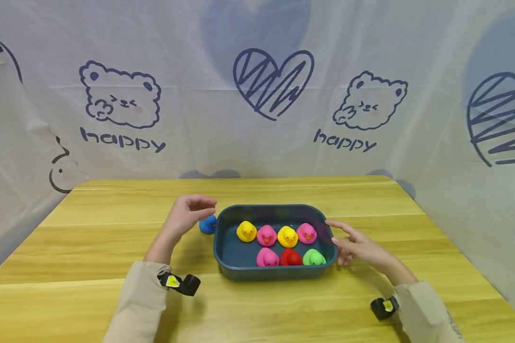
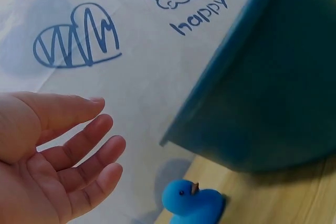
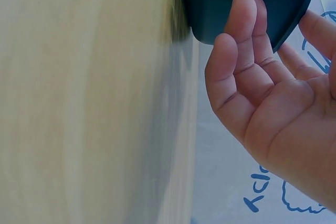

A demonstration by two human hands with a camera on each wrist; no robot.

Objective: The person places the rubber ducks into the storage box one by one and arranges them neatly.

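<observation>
A dark blue-green rectangular tub (image 1: 266,273) stands on the table, holding several rubber ducks. A yellow duck (image 1: 246,232) is at its back left; a red duck (image 1: 291,257) and a green duck (image 1: 314,257) lie near its front wall. Outside the tub's left end, a blue rubber duck (image 2: 193,203) sits on the table. My left hand (image 1: 190,211) hovers beside and above that duck, fingers loosely bent, holding nothing. My right hand (image 1: 360,245) touches the tub's right rim with thumb and index finger; the other fingers (image 3: 247,35) lie by the outer wall.
The wooden table (image 1: 111,238) has its far edge against a white cloth (image 1: 189,119) printed with bears and hearts. More cloth hangs at both sides. Black straps with small devices (image 1: 190,285) sit on both wrists.
</observation>
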